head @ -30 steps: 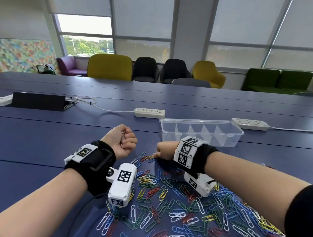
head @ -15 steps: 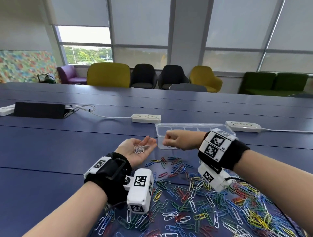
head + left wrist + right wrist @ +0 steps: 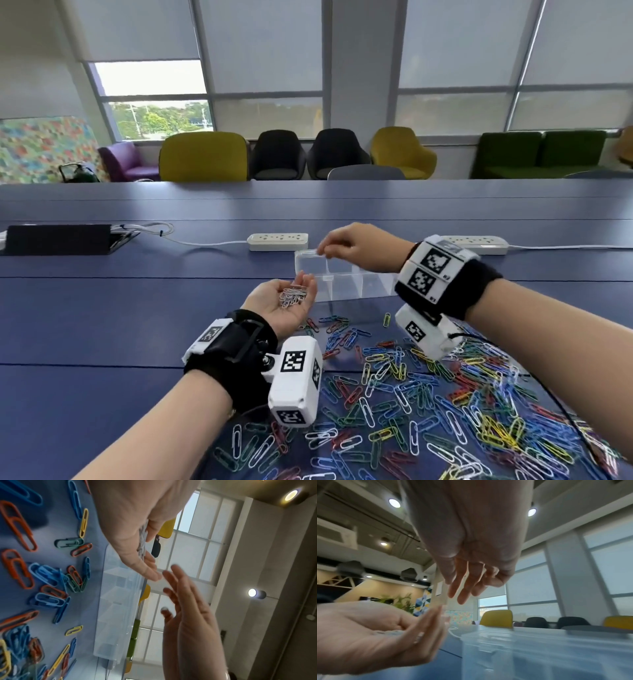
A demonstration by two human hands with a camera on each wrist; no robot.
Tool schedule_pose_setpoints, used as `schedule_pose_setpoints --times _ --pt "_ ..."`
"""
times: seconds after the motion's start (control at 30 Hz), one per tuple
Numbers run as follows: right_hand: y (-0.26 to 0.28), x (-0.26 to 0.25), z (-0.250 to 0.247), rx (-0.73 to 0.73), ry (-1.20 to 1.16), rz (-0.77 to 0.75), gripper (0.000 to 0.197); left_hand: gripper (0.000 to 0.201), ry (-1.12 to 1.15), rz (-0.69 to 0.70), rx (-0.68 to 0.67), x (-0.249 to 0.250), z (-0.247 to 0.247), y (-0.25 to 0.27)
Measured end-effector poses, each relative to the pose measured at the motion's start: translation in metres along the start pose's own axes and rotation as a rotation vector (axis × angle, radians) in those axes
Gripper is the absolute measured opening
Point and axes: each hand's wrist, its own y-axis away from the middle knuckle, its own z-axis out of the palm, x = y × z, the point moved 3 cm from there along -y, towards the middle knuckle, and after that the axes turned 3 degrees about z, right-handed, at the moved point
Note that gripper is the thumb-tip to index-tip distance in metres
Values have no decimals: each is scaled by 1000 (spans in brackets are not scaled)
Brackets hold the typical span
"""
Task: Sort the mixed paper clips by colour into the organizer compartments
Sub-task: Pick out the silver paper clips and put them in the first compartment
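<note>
— Right, what's nearest me on the head view?

— The loose pile of mixed paper clips (image 3: 428, 394), blue, red, green, yellow and white, spread over the blue table (image 3: 102, 308) at the lower right. My two wrist cameras hang over it and cover some of the clips.

— And my left hand?

— I've got my left hand (image 3: 286, 305) palm up, fingers spread and relaxed, just in front of the clear organizer (image 3: 346, 277). A small heap of white clips (image 3: 293, 296) lies in the palm. Fingertips sit close to the box's near left corner; touching or not, I can't tell.

— The right?

— My right hand (image 3: 356, 243) hovers above the organizer's left end, fingers pointing down and loosely apart in the right wrist view. Whether it pinches a clip, I can't make out: the fingertips are blurred in all three views.

— The box itself?

— It's standing on the table past the pile, open at the top, dividers faintly visible. My right forearm and its wrist marker block (image 3: 435, 270) hide its right half. What's in the compartments, I can't see.

— Farther on?

— Two white power strips (image 3: 278, 241) lie behind the box, the right one partly behind my wrist. A black panel (image 3: 58, 238) lies at the far left with a coiled white cable (image 3: 150, 228). Beyond the table there's a row of yellow, black and purple chairs (image 3: 203, 156), a green sofa (image 3: 541, 154) and blinds-covered windows.
</note>
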Motion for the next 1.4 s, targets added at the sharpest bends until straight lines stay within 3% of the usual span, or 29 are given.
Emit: schedule_pose_setpoints --times 0.13,0.2,0.43,0.63,0.77,1.03,1.13,1.3,1.4 --pt "14 65 9 -202 364 274 40 35 -259 67 -21 13 16 -14" --pt "20 84 16 -234 440 325 42 32 -459 138 -38 20 32 -22" --pt "29 96 17 -187 235 190 25 38 -1183 454 59 22 71 -67" --pt "34 101 14 -198 196 161 26 38 -1832 536 70 8 74 -90" --pt "34 102 16 -189 183 156 27 31 -2125 516 74 3 66 -90" --pt "36 97 14 -224 186 192 28 26 -2311 500 -19 15 65 -74" --pt "42 92 12 -230 233 208 29 19 -2225 624 -89 20 69 -58" --pt "59 71 4 34 265 106 25 16 -2109 906 -48 41 72 -14" --pt "71 46 6 83 207 32 22 14 -2087 983 -36 49 63 15"
